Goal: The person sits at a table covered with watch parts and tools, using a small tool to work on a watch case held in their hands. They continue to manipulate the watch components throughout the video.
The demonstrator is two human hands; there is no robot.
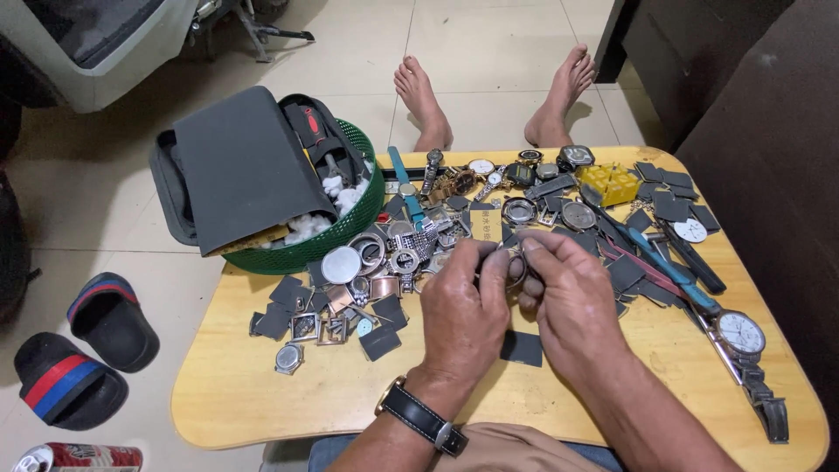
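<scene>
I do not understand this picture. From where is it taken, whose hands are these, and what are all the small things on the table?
The camera sits on a person's head and looks down, so the hands are that person's own. The left hand, with a black-strapped wristwatch, and the right hand meet over a small round metal watch part; exactly what it is cannot be seen. The yellow wooden table carries watches, watch cases, straps and dark square pads. A green basket holds a grey pouch. Bare feet and sandals rest on the tiled floor.
</scene>
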